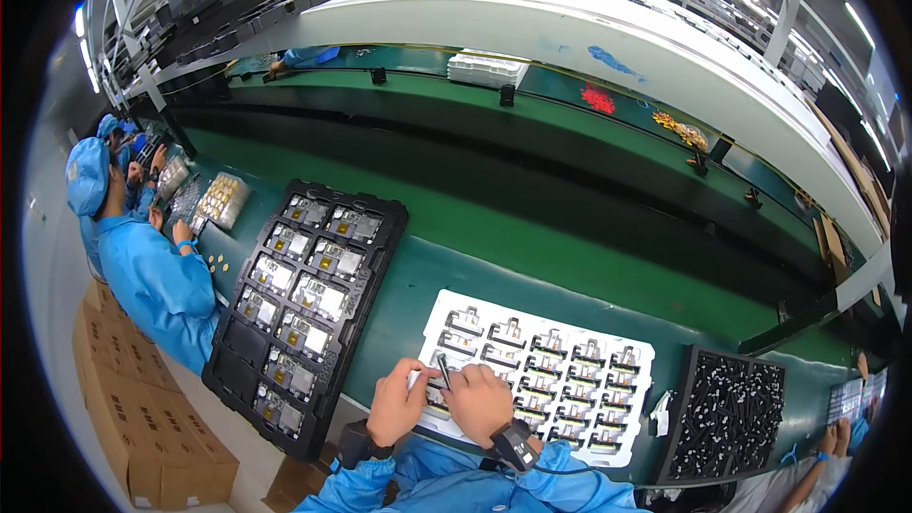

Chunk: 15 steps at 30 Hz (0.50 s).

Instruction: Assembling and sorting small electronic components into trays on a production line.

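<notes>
Over the near left edge of a white tray, my two hands work close together. My right hand is closed, fingertips pinching a thin black strip-like part. My left hand is closed too, with a small pale piece at its fingertips; its exact kind is too small to tell. Rows of small dark-and-silver electronic parts sit in the white tray's pockets. Left of my hands lies a black tray holding several circuit board assemblies, with some pockets bare.
A black bin of small black parts stands right of the white tray. Co-workers in blue sit at left; another person's hands show at far right. Cardboard boxes stand lower left. A white shelf spans the back.
</notes>
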{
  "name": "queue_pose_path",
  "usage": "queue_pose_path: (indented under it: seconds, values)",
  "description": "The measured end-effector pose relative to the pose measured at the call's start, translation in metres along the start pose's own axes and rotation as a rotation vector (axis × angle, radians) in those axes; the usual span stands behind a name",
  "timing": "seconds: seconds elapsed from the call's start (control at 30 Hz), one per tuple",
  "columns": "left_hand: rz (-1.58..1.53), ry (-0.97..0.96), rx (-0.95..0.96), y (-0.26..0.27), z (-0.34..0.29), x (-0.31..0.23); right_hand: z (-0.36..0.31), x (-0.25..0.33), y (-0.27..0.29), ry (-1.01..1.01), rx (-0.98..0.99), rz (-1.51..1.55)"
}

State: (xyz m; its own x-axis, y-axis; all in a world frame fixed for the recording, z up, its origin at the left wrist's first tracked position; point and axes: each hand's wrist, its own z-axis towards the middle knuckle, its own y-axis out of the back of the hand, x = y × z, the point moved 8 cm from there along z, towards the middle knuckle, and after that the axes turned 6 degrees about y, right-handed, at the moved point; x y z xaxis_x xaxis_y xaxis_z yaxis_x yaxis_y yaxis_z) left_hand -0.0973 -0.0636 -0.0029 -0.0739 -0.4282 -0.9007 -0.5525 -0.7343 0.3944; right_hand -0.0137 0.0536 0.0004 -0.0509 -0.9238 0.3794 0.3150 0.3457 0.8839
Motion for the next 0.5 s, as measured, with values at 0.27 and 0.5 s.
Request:
queue_pose_path:
  seconds: [0.27,0.5]
  values:
    - [0.526,-0.357,0.022,0.001,-0.031,-0.008,0.015,0.005,0.016,0.227,-0.06,-0.104]
    - [0.631,-0.406,-0.121,0.002,-0.021,-0.012,0.005,-0.002,0.009,0.296,-0.03,0.04]
